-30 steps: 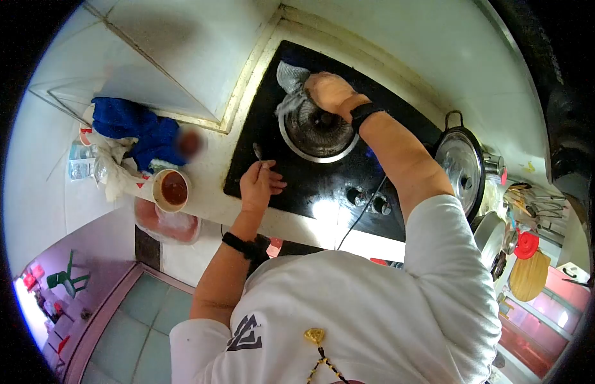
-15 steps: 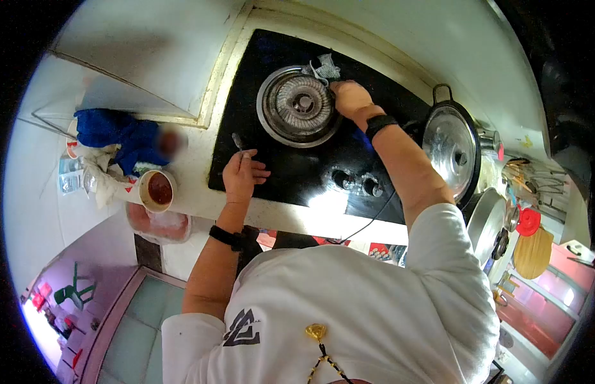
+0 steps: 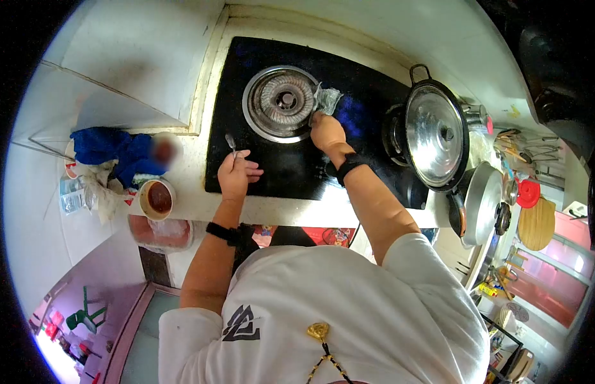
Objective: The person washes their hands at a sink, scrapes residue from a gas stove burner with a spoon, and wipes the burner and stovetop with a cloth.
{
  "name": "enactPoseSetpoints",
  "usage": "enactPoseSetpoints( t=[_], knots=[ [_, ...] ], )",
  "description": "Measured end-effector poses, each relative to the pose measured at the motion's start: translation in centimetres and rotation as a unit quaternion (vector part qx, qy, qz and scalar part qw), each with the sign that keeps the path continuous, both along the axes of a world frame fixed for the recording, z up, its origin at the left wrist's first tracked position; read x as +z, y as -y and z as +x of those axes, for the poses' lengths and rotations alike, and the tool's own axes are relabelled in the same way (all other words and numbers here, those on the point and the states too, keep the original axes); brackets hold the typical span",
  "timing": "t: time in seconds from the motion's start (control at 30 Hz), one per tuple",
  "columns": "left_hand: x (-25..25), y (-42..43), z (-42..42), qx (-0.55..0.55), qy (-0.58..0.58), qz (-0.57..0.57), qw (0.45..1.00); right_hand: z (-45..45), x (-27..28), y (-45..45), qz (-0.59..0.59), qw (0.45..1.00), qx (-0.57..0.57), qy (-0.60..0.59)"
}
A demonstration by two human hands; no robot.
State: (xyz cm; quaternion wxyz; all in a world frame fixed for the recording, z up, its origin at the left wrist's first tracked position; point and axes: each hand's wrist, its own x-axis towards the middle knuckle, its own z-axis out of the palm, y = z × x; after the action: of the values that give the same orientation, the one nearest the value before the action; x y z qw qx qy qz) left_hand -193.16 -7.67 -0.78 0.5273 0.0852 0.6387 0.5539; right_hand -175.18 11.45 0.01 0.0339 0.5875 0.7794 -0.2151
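Note:
A black glass cooktop (image 3: pixel 291 173) carries a round metal burner (image 3: pixel 281 104) with a ridged ring and a steel rim. My right hand (image 3: pixel 327 132) is closed on a grey-white cloth (image 3: pixel 327 99), which touches the black glass and the burner's right rim. At the cooktop's lower left, my left hand (image 3: pixel 235 177) holds a small metal spoon (image 3: pixel 231 142) between thumb and index finger, with the other fingers loosely spread.
Right of the burner stands a lidded wok (image 3: pixel 435 137), and beside it a metal pan (image 3: pixel 483 203). On the left counter are a bowl of red-brown sauce (image 3: pixel 159 198), a blue cloth (image 3: pixel 105 147) and a plastic tub (image 3: pixel 160 235).
The cloth and my right hand have moved from the burner's top edge round to its right side and lower. My left hand still holds the spoon. The view has shifted, showing more of the wok.

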Motion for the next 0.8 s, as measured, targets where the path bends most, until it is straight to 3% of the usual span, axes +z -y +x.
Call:
enactPoseSetpoints(
  t=[0.13,0.2,0.33,0.5,0.53,0.6,0.8],
  knots=[
    [0.0,-0.1,-0.4,-0.011,0.004,0.003,1.000,1.5,2.8,-0.4,-0.064,0.995,0.081,-0.015],
    [0.1,-0.2,-0.3,-0.015,-0.003,-0.017,1.000,2.4,3.1,-0.5,0.087,0.987,0.120,-0.066],
    [-0.1,0.0,-0.4,-0.006,0.002,-0.005,1.000,2.2,2.5,-2.2,0.141,0.972,0.151,-0.110],
    [0.1,-0.1,-0.3,0.006,0.020,-0.011,1.000,1.3,0.8,-8.2,0.185,0.957,0.212,-0.066],
    [0.1,-0.2,-0.3,0.012,0.019,-0.012,1.000,0.4,1.8,-9.1,0.172,0.960,0.199,-0.093],
    [0.1,-0.1,-0.2,0.009,0.013,-0.008,1.000,-1.3,2.4,-11.7,0.181,0.930,0.279,-0.154],
    [-0.3,0.1,0.0,0.016,-0.009,-0.007,1.000,-9.1,4.0,-13.4,0.074,0.933,0.318,-0.150]
  ],
)
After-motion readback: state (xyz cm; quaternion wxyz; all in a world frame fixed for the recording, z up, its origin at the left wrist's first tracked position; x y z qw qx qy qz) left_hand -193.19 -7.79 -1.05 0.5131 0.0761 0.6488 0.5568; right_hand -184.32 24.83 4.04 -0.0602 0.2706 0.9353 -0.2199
